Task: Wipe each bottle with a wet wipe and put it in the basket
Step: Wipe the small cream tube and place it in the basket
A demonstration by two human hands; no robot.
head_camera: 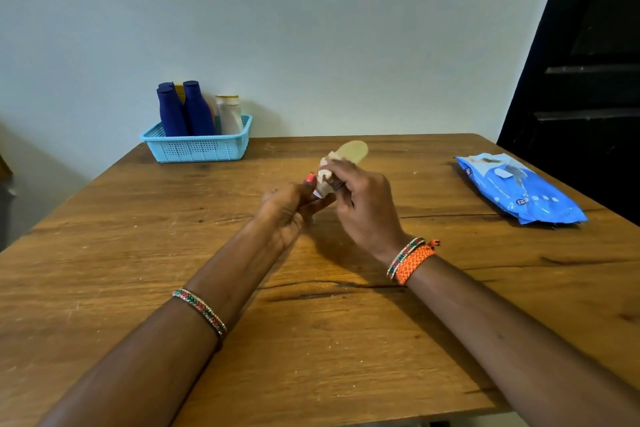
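While held above the middle of the wooden table (311,340), tilted, base pointing up and away: a small pale bottle (353,150). Pinched at its lower cap end by the curled fingers of the left hand (287,208). Wrapped about its middle by the right hand (363,204), closed over a crumpled wet wipe (327,172) pressed to the body. Judged light, stiff plastic, likely slick once damp; best gripped at the cap end and around the waist, as here, and not by the smooth base. Nothing readable on that bottle. Far left, against the wall: a light-blue basket (197,149), already stocked with upright dark-blue bottles (187,111) and a white bottle (229,114), labels not legible. Right edge: a blue wipes pack (519,189), printed, writing too small to read, apart from what looked like a "72" in a round mark.
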